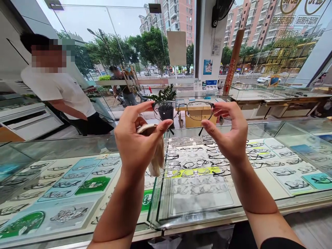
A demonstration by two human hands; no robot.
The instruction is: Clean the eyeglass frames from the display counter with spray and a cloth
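A pair of dark-rimmed eyeglasses is held up in front of me, lenses toward the window, above a glass display case. My left hand pinches its left end near the hinge. A pale cloth also hangs from that hand, tucked in its lower fingers. At the other end of the frame, my right hand grips near the right hinge between fingers and thumb. The temple tips point downward below the lenses.
Beneath my arms, the glass display case holds rows of eyeglasses. A person in a white shirt stands at the left. Beyond the case are a potted plant and a cardboard box. More counters line the right side by the windows.
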